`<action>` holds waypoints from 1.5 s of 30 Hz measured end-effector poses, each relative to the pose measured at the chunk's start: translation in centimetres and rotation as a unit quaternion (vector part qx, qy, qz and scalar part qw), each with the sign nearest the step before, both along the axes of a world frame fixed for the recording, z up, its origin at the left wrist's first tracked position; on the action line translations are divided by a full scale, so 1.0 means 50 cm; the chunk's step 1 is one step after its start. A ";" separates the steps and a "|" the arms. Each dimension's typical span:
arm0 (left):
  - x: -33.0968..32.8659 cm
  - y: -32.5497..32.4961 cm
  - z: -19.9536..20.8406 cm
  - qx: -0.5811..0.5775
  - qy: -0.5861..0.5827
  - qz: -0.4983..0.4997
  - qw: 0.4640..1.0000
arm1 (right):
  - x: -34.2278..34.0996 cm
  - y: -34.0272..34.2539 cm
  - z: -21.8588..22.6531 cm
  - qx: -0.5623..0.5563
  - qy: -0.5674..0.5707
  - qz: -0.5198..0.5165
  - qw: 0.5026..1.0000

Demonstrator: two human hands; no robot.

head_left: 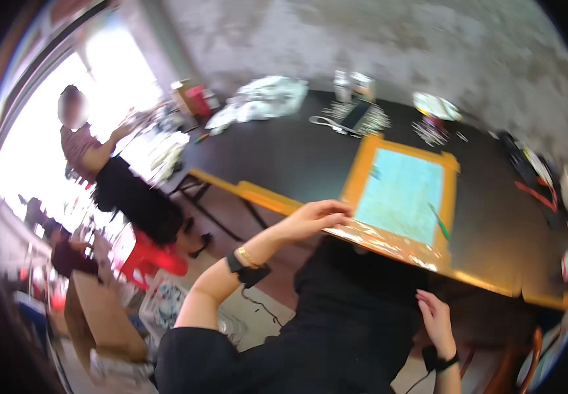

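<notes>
The dark table (pixel 277 154) is edged with yellow tape (pixel 267 198). On it, the light-blue sheet (pixel 399 194) is framed in yellow, its lower left corner just beside the left grip (pixel 318 219); whether anything is pinched there cannot be told. Below the table edge, the right grip (pixel 437 318) is released, fingers loosely extended. Across the sheet's right edge, a slim green tool (pixel 442 226) is laid.

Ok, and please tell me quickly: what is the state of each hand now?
Left hand: fingers loosely bent by the orange-bordered blue mat; whether it grips cannot be told.
Right hand: loosely open, nothing seen in it.
</notes>
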State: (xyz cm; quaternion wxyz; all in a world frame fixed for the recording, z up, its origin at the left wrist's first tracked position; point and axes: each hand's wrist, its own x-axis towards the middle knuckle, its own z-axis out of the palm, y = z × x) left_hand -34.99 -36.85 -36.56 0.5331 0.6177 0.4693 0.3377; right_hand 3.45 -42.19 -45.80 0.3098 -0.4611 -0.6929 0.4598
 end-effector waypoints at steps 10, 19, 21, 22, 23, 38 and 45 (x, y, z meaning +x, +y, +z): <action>0.030 -0.006 -0.006 0.266 0.205 0.063 0.940 | 0.000 0.142 0.070 0.202 -0.188 -0.080 0.958; -0.006 0.133 -0.029 0.268 0.411 0.173 0.854 | -0.061 0.241 0.059 0.157 -0.377 0.004 0.913; -0.028 0.150 -0.049 0.236 0.416 0.201 0.855 | -0.060 0.238 0.058 0.156 -0.362 0.005 0.919; -0.038 0.152 -0.062 0.214 0.432 0.187 0.856 | -0.061 0.235 0.055 0.186 -0.365 -0.003 0.913; -0.045 0.154 -0.076 0.191 0.471 0.156 0.847 | -0.059 0.233 0.052 0.252 -0.368 0.005 0.895; -0.079 0.208 -0.101 0.165 0.524 0.126 0.826 | -0.070 0.215 0.041 0.285 -0.330 -0.049 0.899; -0.075 0.286 -0.117 0.113 0.539 0.115 0.826 | -0.070 0.213 0.037 0.299 -0.326 -0.036 0.896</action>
